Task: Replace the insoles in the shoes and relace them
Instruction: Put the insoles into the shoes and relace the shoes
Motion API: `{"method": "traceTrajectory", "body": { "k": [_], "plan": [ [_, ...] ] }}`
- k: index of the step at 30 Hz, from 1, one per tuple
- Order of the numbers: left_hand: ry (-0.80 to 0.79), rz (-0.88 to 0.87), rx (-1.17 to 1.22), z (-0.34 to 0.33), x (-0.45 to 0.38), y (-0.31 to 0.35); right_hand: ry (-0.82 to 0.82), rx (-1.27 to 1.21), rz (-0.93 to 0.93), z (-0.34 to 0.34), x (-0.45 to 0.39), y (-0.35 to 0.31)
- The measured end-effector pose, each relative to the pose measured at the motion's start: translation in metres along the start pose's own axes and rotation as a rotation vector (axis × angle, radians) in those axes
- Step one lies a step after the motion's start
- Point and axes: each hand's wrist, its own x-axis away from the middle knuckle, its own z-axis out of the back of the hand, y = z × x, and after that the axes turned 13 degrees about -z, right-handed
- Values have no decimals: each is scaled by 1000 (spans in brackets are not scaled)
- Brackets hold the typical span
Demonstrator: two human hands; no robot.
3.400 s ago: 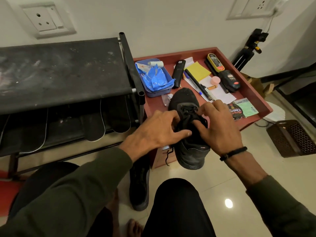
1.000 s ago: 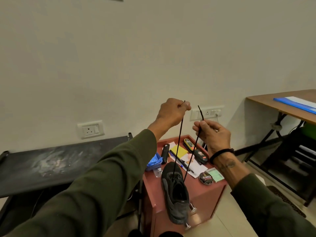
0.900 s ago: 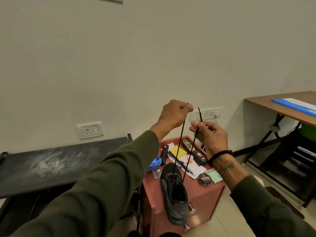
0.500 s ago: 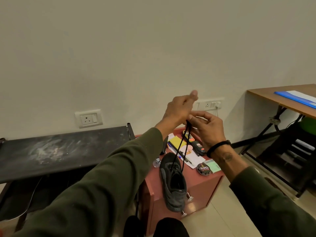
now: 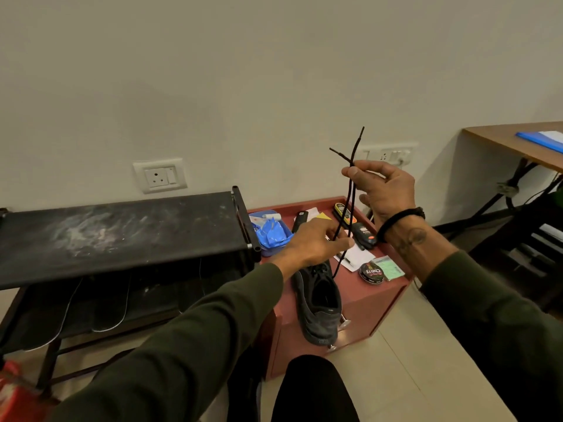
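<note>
Your right hand (image 5: 384,190) pinches both ends of the thin black shoelace (image 5: 347,205) aloft; left hand (image 5: 316,243) pinches the strands lower, above the black fabric shoe (image 5: 318,303) on the red-brown table (image 5: 387,295).

Right hand (image 5: 385,190) pinching 2 lace ends (image 5: 350,166) above black shoe (image 5: 318,303)

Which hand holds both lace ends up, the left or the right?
The right hand pinches both ends of the lace raised high; the left hand is lower, near the strands just above the shoe.
</note>
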Motion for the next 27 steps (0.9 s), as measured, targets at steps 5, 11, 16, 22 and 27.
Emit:
{"method": "traceTrajectory", "body": {
  "k": [5, 11, 16, 22, 27],
  "plan": [
    [53, 67, -50, -8, -2, -4, 49, 22, 18, 1, -20, 4],
    [131, 167, -113, -4, 0, -24, 237, 57, -81, 26, -52, 34],
    [192, 67, -162, -5, 1, -26, 177, 450, -29, 31, -63, 95],
    [286, 169, 8, -1, -10, -23, -298, 693, 36, 9, -41, 124],
    [372, 305, 168, -2, -10, -30, -455, 477, -152, 8, -37, 122]
  ]
}}
